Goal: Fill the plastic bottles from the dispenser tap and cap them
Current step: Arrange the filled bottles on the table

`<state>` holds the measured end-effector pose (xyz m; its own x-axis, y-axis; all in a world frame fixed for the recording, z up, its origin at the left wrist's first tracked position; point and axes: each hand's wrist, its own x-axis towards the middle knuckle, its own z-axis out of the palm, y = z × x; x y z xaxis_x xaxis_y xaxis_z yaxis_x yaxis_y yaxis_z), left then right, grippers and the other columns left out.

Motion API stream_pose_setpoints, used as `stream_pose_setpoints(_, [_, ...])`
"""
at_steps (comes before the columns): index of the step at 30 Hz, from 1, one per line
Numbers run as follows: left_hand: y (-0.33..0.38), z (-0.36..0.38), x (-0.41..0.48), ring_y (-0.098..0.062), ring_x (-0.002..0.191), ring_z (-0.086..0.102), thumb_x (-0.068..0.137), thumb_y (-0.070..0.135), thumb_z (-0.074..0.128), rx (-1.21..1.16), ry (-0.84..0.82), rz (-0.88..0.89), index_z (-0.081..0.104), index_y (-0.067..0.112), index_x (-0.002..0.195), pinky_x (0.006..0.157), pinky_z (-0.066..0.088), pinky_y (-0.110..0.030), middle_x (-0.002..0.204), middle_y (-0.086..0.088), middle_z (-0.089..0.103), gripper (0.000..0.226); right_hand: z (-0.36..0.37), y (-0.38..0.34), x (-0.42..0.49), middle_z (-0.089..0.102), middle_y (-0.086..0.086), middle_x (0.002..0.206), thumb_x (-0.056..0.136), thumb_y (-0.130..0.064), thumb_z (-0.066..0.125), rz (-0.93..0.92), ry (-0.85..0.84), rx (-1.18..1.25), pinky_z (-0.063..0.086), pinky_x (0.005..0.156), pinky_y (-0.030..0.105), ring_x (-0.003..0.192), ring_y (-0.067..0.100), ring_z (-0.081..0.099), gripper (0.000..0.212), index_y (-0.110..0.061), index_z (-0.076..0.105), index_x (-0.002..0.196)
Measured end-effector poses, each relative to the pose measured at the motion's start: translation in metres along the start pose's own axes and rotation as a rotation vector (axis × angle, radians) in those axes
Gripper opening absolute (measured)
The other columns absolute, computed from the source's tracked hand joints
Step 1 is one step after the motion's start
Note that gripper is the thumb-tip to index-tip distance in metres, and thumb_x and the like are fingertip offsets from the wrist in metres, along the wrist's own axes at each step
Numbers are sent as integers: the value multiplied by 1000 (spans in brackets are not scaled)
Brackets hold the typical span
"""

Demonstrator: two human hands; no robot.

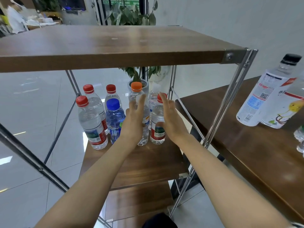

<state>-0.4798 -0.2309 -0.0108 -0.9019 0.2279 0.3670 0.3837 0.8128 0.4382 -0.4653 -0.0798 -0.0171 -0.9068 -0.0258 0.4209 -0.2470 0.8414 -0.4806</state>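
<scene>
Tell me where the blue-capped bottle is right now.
In the head view, the blue-capped bottle stands on the rack's middle shelf, left of centre, between a red-capped bottle on its left and the person's left hand on its right.

I see my left hand (134,119) before the orange-capped bottle (136,87), right hand (171,117) beside the red-capped bottle (157,124), fingers straight, over the shelf (148,160).

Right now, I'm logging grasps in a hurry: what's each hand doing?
Left hand: open, in front of the orange-capped bottle.
Right hand: open, beside the nearest red-capped bottle.
</scene>
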Motion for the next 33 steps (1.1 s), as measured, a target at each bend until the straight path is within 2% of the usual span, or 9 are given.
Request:
stream_pose_setpoints(3, [-1, 2, 3, -39, 127, 47, 77, -13, 70, 0, 3, 3, 5, 34, 151, 80, 58, -46, 158, -15, 18, 110, -1, 0, 3, 30, 10, 150, 85, -11, 75, 12, -15, 40, 44, 85, 20, 122, 25, 55, 100, -29, 7, 156])
stream_pose_setpoints(5, [-2, 3, 6, -39, 129, 46, 79, -12, 70, 4, 0, 2, 4, 35, 152, 83, 56, -46, 158, -15, 19, 109, -1, -1, 4, 30, 9, 150, 85, -10, 75, 22, -22, 63, 39, 82, 17, 121, 24, 55, 101, -28, 7, 157])
stream_pose_setpoints(12, [1, 5, 7, -38, 134, 42, 81, -10, 69, 37, -10, -9, 1, 35, 153, 87, 54, -44, 162, -13, 11, 109, 0, -3, 5, 32, 9, 149, 83, -10, 77, 9, -23, 27, 51, 88, 28, 120, 25, 57, 105, -29, 5, 156])
stream_pose_setpoints(18, [1, -4, 5, -39, 136, 42, 81, -4, 74, 31, -64, -17, -4, 38, 152, 91, 53, -46, 163, -11, 9, 114, -6, -10, 4, 20, 8, 159, 87, -2, 70, 19, -62, -63, 54, 88, 37, 131, 29, 50, 109, -38, -8, 154])
stream_pose_setpoints(21, [5, -15, -1, -37, 136, 43, 80, -1, 77, 50, -76, -1, 2, 35, 154, 90, 54, -43, 163, -11, 10, 112, -17, -20, -7, 11, 8, 163, 87, -2, 70, -16, -51, -51, 51, 96, 35, 142, 28, 37, 106, -36, -4, 156])
stream_pose_setpoints(24, [13, -27, -17, -35, 135, 42, 82, 9, 78, 131, -40, 46, 15, 31, 153, 88, 55, -41, 163, -10, 13, 98, -30, -34, -25, 8, 5, 164, 91, -7, 66, -36, -35, 29, 38, 104, 25, 146, 23, 29, 96, -31, 1, 157])
stream_pose_setpoints(26, [21, -36, -33, -32, 134, 42, 85, 15, 75, 196, -21, 81, 28, 28, 149, 86, 55, -39, 160, -6, 22, 80, -40, -44, -40, 9, 1, 163, 93, -10, 65, -35, -54, 49, 35, 102, 22, 143, 19, 32, 94, -34, 0, 157])
stream_pose_setpoints(29, [37, -49, -58, -27, 136, 38, 93, 21, 66, 214, -89, 67, 36, 27, 147, 93, 50, -39, 155, 0, 33, 62, -56, -57, -66, 17, -7, 160, 94, -9, 63, -36, -81, 56, 44, 100, 29, 134, 17, 44, 94, -43, 0, 154])
stream_pose_setpoints(33, [61, -68, -89, -23, 134, 42, 91, 21, 66, 153, -75, 149, 44, 27, 143, 96, 47, -38, 149, 1, 44, 56, -90, -74, -101, 39, -10, 150, 95, -15, 62, 17, -46, 86, 45, 102, 34, 127, 15, 51, 74, -45, 22, 150])
